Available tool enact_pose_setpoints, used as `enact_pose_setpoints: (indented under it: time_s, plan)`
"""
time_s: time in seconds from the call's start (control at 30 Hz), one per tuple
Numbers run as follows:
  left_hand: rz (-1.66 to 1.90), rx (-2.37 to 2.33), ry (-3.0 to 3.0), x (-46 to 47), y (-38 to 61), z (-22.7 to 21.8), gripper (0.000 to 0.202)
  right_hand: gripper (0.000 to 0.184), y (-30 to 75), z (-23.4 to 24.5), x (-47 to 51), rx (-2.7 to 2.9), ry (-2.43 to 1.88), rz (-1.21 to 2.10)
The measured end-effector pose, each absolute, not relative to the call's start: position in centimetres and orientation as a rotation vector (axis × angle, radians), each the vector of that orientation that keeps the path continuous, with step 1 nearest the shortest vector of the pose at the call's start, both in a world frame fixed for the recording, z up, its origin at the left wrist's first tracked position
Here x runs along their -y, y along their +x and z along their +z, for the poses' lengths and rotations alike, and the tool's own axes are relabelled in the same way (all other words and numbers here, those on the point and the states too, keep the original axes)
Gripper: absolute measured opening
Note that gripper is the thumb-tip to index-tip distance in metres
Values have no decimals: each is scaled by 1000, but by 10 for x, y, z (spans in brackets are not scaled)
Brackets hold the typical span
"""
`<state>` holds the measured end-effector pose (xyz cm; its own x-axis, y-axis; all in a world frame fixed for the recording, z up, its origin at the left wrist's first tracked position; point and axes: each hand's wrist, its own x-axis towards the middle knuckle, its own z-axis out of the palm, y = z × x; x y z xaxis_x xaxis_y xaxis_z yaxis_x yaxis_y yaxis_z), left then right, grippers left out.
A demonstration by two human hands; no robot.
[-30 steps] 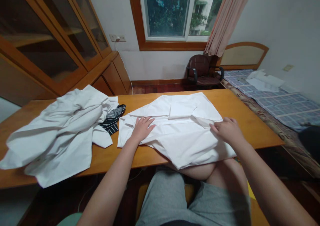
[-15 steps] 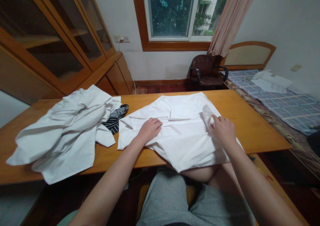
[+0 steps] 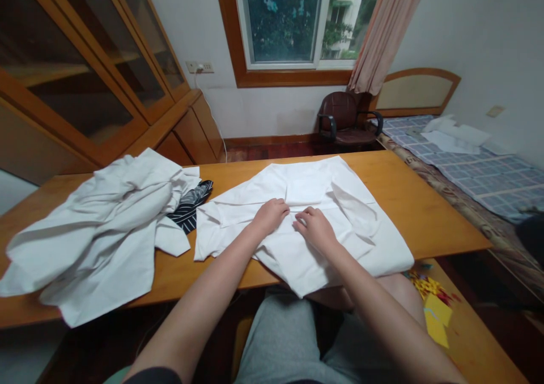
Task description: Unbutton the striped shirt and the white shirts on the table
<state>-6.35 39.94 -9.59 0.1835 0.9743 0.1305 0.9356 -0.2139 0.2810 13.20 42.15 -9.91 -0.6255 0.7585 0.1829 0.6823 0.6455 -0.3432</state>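
A white shirt (image 3: 340,225) lies spread on the wooden table (image 3: 408,197), its near edge hanging over the front toward my lap. Both my hands rest on its middle, close together. My left hand (image 3: 270,215) has its fingers curled down onto the cloth near the front placket. My right hand (image 3: 313,228) sits just to the right, fingers bent and pinching at the fabric. A folded-over sleeve lies to the right of my right hand.
A crumpled pile of white cloth (image 3: 97,231) covers the table's left part, with a dark striped tie (image 3: 191,205) at its edge. A wooden cabinet (image 3: 85,72) stands left, a chair (image 3: 346,120) under the window, a bed (image 3: 476,169) at right. Coloured paper (image 3: 431,299) lies by my right knee.
My right hand let the sleeve lie and moved left to the shirt's middle, beside my left hand. My left hand shifted slightly right and curled its fingers.
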Motion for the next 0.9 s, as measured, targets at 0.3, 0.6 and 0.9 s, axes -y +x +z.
enact_pose_setpoints:
  time_s: [0.3, 0.6, 0.9]
  plan:
    - [581, -1858, 1867, -411, -74, -98, 19, 17, 101, -106, -424, 2419, -1264, 346]
    - [530, -1846, 1853, -416, -74, -97, 17, 10, 96, -116, -427, 2386, -1238, 397]
    - [507, -1876, 1771, -421, -70, -103, 21, 9, 99, -118, -429, 2376, -1137, 483]
